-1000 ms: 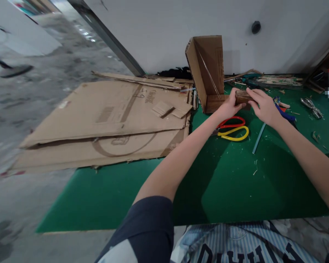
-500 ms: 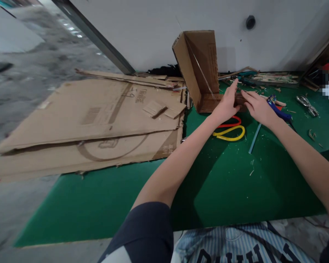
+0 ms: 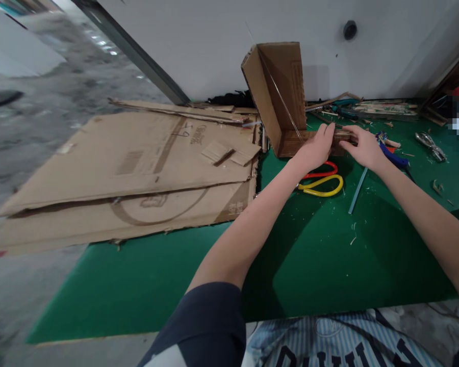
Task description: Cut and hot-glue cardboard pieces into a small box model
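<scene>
A folded cardboard piece [image 3: 279,92] stands upright on the green mat [image 3: 321,255], with a low cardboard flap [image 3: 341,136] running right from its base. My left hand [image 3: 316,149] lies against that flap with fingers pressed together on it. My right hand [image 3: 361,146] grips the flap's right end, fingers curled over it. Red and yellow handled scissors [image 3: 321,181] lie just under my left wrist.
Large flattened cardboard sheets [image 3: 130,168] cover the left of the mat. A pale blue stick [image 3: 356,184] lies right of the scissors. Metal pliers [image 3: 429,145], a blue tool [image 3: 393,157] and wood scraps sit at the right, near the white wall.
My left hand's fingers, raised and stretched half a second ago, now lie down on the flap. The small cardboard piece was lowered from hand-held height to the mat. The view shifted slightly.
</scene>
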### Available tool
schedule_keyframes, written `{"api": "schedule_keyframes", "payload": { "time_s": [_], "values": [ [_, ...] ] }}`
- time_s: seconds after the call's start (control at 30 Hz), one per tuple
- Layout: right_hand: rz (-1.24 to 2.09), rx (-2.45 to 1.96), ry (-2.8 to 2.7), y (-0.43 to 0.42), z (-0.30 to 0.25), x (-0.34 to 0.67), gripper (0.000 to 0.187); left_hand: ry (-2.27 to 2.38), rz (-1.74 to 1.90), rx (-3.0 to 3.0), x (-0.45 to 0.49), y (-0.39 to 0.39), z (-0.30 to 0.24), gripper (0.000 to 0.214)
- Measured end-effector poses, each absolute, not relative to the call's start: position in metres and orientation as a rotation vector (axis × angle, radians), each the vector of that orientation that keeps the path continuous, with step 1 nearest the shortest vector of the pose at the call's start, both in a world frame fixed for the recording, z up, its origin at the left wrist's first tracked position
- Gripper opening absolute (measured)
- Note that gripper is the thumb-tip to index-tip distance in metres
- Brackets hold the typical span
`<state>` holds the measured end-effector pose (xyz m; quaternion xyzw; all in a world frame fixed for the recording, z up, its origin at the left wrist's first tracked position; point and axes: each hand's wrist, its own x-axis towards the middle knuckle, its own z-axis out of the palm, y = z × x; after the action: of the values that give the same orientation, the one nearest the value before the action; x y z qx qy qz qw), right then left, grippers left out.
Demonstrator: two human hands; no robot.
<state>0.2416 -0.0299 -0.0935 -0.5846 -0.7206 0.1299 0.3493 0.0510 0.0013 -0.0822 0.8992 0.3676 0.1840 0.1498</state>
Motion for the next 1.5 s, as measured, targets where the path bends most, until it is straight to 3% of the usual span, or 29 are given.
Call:
{"api": "schedule_keyframes", "payload": {
  "time_s": [0.17, 0.37, 0.6, 0.8, 0.9, 1.13, 1.5],
  "values": [
    [0.335, -1.479, -1.849, -0.025, -0.1, 0.243, 0.041, 0.917, 0.706, 2.378, 0.052, 0.014, -0.099, 0.066],
    [0.277, -1.498, -1.854, -0.024, -0.103, 0.246, 0.04, 0.985, 0.927, 1.781, 0.071, 0.022, -0.118, 0.098],
    [0.236, -1.641, -1.7, -0.032, -0.115, 0.223, 0.046, 0.912, 0.997, 1.541, 0.088, 0.016, -0.125, 0.078],
    [0.477, -1.534, -1.51, -0.027, -0.129, 0.203, 0.059, 0.89, 0.994, 1.426, 0.088, 0.016, -0.122, 0.074],
    [0.529, -1.475, -1.452, -0.025, -0.132, 0.201, 0.057, 0.858, 0.961, 1.411, 0.088, 0.016, -0.12, 0.074],
    [0.334, -1.568, -1.562, -0.028, -0.126, 0.216, 0.046, 0.938, 0.952, 1.662, 0.078, 0.017, -0.117, 0.038],
    [-0.046, -1.459, -1.802, -0.046, -0.067, 0.212, 0.06, 0.562, 1.063, 1.692, 0.075, -0.001, -0.068, 0.041]
  ]
}}
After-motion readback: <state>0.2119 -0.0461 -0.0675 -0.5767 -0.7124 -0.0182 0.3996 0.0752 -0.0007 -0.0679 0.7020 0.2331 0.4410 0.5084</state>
